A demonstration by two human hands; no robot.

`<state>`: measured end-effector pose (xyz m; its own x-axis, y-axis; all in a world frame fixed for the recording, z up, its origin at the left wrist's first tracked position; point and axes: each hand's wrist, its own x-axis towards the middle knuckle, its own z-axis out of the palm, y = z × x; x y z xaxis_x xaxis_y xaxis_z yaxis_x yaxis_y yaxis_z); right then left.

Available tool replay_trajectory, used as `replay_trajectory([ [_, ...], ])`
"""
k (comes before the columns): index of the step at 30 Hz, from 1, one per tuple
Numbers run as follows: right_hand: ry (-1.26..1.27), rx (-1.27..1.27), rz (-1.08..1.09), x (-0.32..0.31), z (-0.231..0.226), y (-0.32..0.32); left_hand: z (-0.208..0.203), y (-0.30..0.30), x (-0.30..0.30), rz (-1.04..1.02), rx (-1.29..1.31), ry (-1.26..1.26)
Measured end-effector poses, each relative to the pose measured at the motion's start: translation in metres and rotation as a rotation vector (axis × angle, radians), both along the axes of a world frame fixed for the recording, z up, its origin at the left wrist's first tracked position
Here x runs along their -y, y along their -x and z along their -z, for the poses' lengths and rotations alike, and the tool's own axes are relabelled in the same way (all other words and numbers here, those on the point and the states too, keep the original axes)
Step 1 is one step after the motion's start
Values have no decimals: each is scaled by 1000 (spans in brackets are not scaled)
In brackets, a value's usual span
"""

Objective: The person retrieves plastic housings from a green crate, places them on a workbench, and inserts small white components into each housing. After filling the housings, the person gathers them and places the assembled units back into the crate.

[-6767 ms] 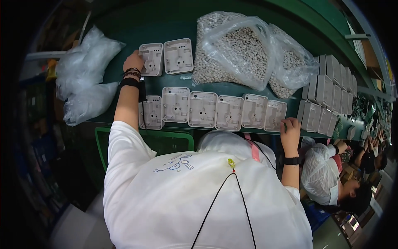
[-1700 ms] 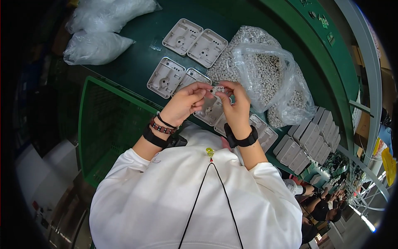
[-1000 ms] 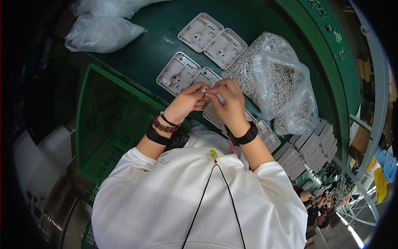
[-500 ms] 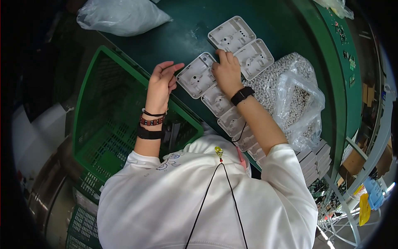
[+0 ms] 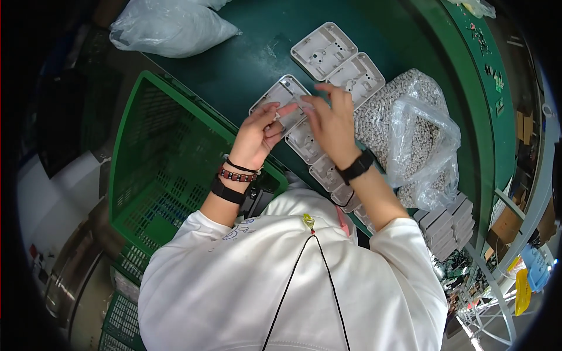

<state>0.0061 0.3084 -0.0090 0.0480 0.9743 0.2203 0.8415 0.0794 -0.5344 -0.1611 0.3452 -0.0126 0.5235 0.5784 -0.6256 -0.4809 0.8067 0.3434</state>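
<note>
My left hand [image 5: 253, 140] is over the near edge of a white plastic housing [image 5: 285, 89]. Its thumb and fingers pinch a small white piece [image 5: 277, 117], too small to name exactly. Close by on the right, my right hand [image 5: 336, 126] hovers over the housings with its fingers apart, and nothing shows in them. Two more open housings, one farther back [image 5: 317, 42] and one beside it [image 5: 370, 80], lie with their insides up. A row of similar housings [image 5: 303, 144] runs toward me, partly hidden under my right forearm.
Right of my right arm lies an open clear plastic bag [image 5: 404, 143] full of small pale parts. Grey-white housings [image 5: 445, 228] are stacked behind it. A green crate [image 5: 126, 158] stands at the left below the green table [image 5: 263, 55]. A filled plastic bag [image 5: 170, 29] sits at the far left.
My left hand has moved right, over the housing's near edge. The right hand has pulled back from between the housings toward the left hand, its fingers now spread.
</note>
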Motion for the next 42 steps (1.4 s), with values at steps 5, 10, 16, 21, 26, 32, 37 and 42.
replay_trajectory([
  [5, -4, -160, 57, 19, -28, 15, -2, -14, 8, 140, -33, -17],
  [10, -12, -173, 79, 25, -33, 8, -20, -30, 8, 297, -173, -204],
  [16, -2, -224, 74, 27, -37, -1, -22, -28, 4, 358, -131, -292],
  [21, -16, -256, 138, 26, -37, 0, -28, -34, 5, 299, -212, -407],
  [26, -27, -289, 178, 28, -34, 7, -27, -38, 5, 215, -292, -503],
  [32, 17, -172, 263, 31, -31, 12, -24, -46, 9, 117, -119, -279],
  [37, 48, -155, 343, 29, -29, 6, -18, -57, 20, 67, -71, -269],
  [42, -2, -158, 336, 25, -24, -4, -12, -70, 19, 2, -64, -227],
])
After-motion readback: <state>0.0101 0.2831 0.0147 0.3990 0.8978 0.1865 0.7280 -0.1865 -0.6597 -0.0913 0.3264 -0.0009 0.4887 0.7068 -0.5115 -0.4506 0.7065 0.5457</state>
